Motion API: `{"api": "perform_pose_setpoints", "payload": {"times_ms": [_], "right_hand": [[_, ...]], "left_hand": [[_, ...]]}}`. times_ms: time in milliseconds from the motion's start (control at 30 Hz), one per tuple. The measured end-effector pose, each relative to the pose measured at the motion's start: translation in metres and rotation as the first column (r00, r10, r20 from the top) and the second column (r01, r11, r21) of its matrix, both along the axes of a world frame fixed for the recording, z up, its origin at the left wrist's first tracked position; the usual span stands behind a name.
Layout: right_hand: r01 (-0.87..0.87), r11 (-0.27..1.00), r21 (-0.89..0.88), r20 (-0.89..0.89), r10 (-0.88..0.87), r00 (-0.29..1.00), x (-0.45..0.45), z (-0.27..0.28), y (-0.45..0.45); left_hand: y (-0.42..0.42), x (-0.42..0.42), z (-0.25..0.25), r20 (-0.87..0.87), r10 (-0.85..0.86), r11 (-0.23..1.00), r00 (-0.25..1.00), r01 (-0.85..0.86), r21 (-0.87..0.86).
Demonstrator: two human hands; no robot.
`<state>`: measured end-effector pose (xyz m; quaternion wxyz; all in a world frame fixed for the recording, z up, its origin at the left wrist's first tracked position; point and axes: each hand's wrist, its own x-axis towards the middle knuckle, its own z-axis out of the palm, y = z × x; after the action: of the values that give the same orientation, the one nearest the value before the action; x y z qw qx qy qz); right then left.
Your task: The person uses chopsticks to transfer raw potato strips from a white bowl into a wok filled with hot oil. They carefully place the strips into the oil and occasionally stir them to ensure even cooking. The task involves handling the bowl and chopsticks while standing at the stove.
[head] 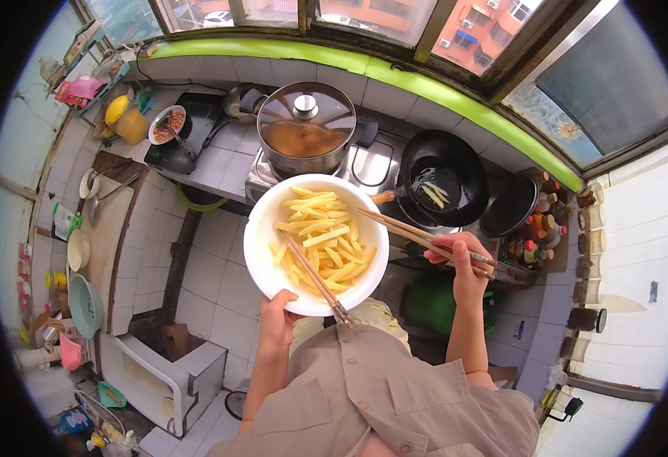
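My left hand grips the lower rim of a white bowl filled with raw-looking potato strips. A second pair of chopsticks lies in the bowl, its ends jutting over the near rim. Wooden chopsticks are held in my right hand, their tips over the bowl's right edge. Beyond them sits a black wok with a wooden handle; a few potato strips lie in shiny liquid at its bottom.
Left of the wok, a lidded steel pot with brown contents stands on the gas stove. A bowl of peanuts rests on a black cooktop. Another black pan and several seasoning bottles stand at the right.
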<state>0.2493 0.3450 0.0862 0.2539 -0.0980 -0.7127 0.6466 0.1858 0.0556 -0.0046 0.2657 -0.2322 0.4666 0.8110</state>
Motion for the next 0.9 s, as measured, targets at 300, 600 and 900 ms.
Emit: {"api": "perform_pose_setpoints", "payload": {"times_ms": [300, 600, 900], "right_hand": [[-0.166, 0.958, -0.232, 0.065, 0.186, 0.98, -0.053, -0.017, -0.035], [-0.291, 0.824, -0.486, 0.081, 0.374, 0.924, -0.131, -0.046, -0.027], [-0.201, 0.421, -0.884, -0.13, 0.191, 0.973, -0.115, -0.124, -0.023]], "left_hand": [[-0.033, 0.002, -0.005, 0.014, -0.073, 0.997, 0.997, 0.073, -0.026], [-0.044, 0.011, -0.008, 0.03, -0.097, 0.995, 0.995, 0.097, 0.007], [-0.053, 0.012, -0.008, 0.046, -0.148, 0.989, 0.988, 0.148, 0.0]]}}
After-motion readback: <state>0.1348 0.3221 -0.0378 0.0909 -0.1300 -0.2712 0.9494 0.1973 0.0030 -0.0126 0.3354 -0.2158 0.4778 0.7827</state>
